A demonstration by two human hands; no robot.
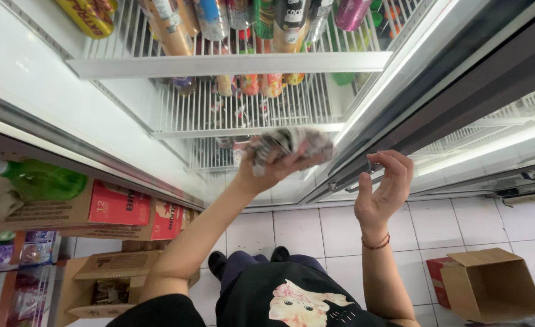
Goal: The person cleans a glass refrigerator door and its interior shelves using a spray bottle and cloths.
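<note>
Crumpled wrapper bundle (288, 145) (dark, shiny, w/ pale patches, prob. plastic film, blurred) is sitting in the left hand (271, 171), fingers clenching up around its underside, raised in front of the open fridge (49, 91) at about the level of the lower wire shelf (243, 109).

Fridge is filling the upper view: smooth white inner walls, white-coated wire racks w/ flat front strips. Its glass door (412, 91) w/ dark frame is standing open at right, edge lit by a bright strip. White square floor tiles (316, 230) are showing below, glossy w/ grey grout.

Cardboard boxes (122, 209) at left, brown w/ red printed panels, are lying stacked; one open brown box (491, 284) is resting on the tiles at right, flaps up.

Right hand (383, 188) is touching the door frame edge, fingers curling loosely, gripping nothing, a thin red-brown bracelet (376, 243) circling the wrist.

Cans and bottles (261, 18) are lying on the top rack, cylindrical, glossy, mixed colours. A green plastic bottle (43, 180) is lying atop the left boxes.
</note>
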